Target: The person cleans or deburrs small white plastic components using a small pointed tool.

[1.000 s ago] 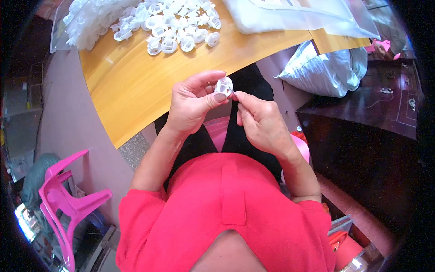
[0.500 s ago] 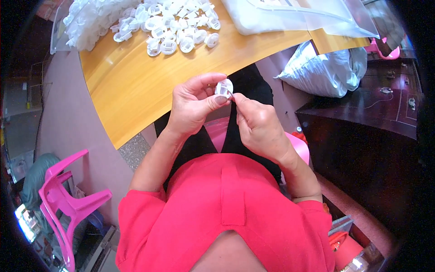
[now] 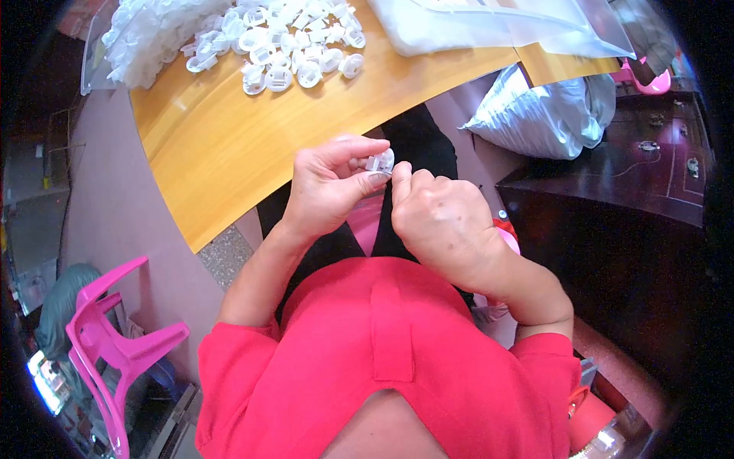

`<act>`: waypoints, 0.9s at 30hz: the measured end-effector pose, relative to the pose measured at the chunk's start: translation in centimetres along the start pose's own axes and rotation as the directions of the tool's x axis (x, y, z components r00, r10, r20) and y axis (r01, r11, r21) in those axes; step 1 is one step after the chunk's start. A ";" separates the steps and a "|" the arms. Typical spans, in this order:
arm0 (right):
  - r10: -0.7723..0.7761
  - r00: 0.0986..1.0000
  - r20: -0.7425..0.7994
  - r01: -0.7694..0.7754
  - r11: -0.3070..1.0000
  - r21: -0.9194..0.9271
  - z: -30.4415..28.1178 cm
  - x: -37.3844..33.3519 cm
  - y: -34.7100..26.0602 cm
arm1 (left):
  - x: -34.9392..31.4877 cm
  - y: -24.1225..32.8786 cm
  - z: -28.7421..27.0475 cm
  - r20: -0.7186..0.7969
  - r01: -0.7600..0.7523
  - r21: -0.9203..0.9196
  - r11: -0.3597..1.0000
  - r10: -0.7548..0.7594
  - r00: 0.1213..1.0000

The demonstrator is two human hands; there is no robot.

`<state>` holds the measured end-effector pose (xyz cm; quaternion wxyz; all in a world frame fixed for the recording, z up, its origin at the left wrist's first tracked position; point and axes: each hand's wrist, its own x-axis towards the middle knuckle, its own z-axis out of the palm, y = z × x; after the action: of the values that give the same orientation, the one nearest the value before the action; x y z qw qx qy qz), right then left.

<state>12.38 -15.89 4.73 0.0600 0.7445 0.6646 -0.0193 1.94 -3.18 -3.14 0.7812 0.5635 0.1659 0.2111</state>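
Observation:
Pinched between the thumb and fingers of my left hand [image 3: 325, 187] is a small round white plastic part [image 3: 381, 161], held tilted in front of the table's near edge. It has a raised block-like piece on one face. My right hand [image 3: 447, 218] is closed just to the right of it, knuckles up, with the index finger and thumb side against or very near the part's rim. Whatever the right fingers grip is hidden beneath the hand. Several similar white round parts [image 3: 309, 73] lie in a loose pile on the wooden table [image 3: 229, 145].
A clear tub of white pieces [image 3: 153, 42] stands at the far left of the table, and a translucent plastic bin [image 3: 489, 30] at the far right. Below that bin rests a stuffed whitish sack [image 3: 539, 115]. A pink plastic chair [image 3: 115, 340] is on the floor at left.
My right hand has rolled over so its back faces up, and its elbow has swung outward. The white part has turned in my left fingers and dropped slightly lower.

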 end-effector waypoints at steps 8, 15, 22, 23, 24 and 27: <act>-0.129 0.990 0.052 0.129 0.992 -0.007 -0.8 0.1 0.8 | 0.1 -0.9 0.3 0.096 0.143 -0.124 0.982 -0.131 0.987; 0.000 0.998 -0.069 0.019 0.964 0.267 -1.7 -0.2 2.1 | 1.0 0.2 -2.2 0.199 0.150 -0.356 0.922 -0.082 0.976; 0.011 0.995 -0.098 0.019 0.953 0.301 -1.2 -0.3 1.5 | 0.7 0.2 -2.0 0.236 0.228 -0.393 0.891 -0.142 0.961; 0.012 0.995 -0.098 0.018 0.953 0.302 -1.2 -0.3 1.5 | 0.7 0.3 -1.9 0.240 0.248 -0.394 0.885 -0.161 0.957; 0.007 0.995 -0.101 0.024 0.952 0.306 -1.2 -0.2 1.5 | 0.7 0.3 -1.9 0.245 0.268 -0.395 0.879 -0.180 0.953; 0.004 0.996 -0.092 0.024 0.952 0.305 -1.1 -0.2 1.3 | 0.6 0.6 -1.8 0.253 0.288 -0.395 0.872 -0.198 0.947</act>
<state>13.63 -16.09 5.97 -0.0864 0.7415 0.6595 -0.0882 1.48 -1.27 -3.10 0.9186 0.3719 0.1046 0.0829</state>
